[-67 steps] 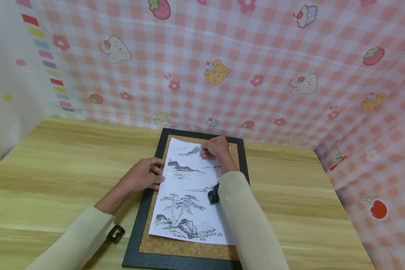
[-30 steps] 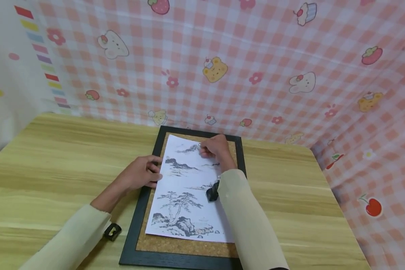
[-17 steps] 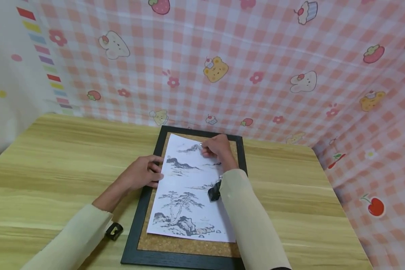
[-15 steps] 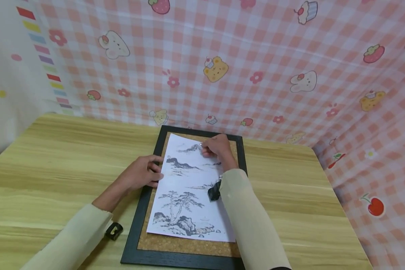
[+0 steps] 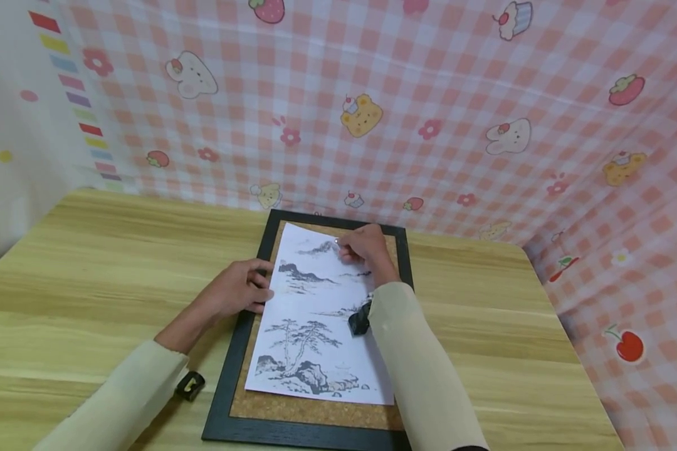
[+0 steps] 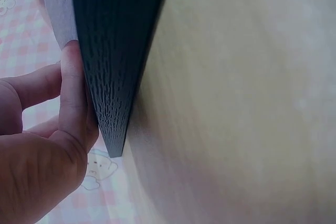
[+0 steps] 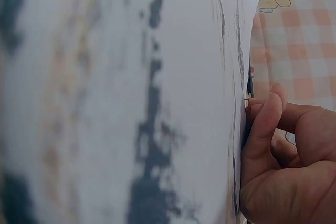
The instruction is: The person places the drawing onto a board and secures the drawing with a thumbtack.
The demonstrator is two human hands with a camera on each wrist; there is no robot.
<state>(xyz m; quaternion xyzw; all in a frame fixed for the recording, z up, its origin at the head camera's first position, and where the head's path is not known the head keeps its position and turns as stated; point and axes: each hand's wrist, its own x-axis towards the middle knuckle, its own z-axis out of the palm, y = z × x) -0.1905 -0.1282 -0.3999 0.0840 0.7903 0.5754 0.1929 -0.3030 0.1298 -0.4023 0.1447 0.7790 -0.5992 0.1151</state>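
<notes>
A sheet of paper printed with an ink landscape of mountains and pines lies on a cork board with a black frame. At the paper's left edge rests my left hand, its fingertips touching the sheet and frame; the left wrist view shows the fingers beside the dark frame side. My right hand is over the paper's top part, thumb and finger pinching a small pushpin, whose shiny tip end shows in the head view. In the right wrist view the fingers hide most of the pin.
The board lies on a wood-grain table, its far end near a pink checked cloth hung behind. More checked cloth hangs at the right. A black wrist camera sits on the left sleeve.
The head view has shifted slightly. Both hands stay in about the same places on the paper, the right one still pinching the pushpin.
</notes>
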